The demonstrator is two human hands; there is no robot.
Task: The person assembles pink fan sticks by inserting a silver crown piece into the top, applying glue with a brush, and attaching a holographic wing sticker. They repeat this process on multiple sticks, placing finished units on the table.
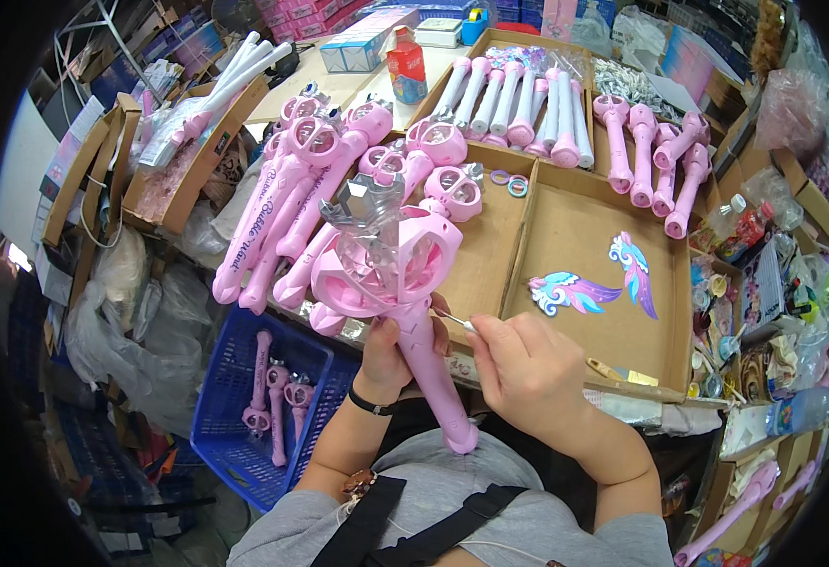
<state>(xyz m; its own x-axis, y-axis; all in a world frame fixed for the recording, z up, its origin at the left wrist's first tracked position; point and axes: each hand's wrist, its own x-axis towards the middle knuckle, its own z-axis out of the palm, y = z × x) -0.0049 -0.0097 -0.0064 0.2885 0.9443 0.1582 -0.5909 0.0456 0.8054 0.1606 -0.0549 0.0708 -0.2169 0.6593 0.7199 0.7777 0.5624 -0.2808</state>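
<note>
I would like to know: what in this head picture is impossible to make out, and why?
- Head view: the handle of the thin metal tool with white collar, hidden inside the right hand.
- Head view: part of the left hand, hidden behind the pink plastic wand with silver crown-like top.
- Head view: the stacked pink boxes, cut off by the upper edge.
- Head view: markings on wands inside the blue plastic basket, too small.

Pink wand in left fingers; right fingers on thin tool
</note>
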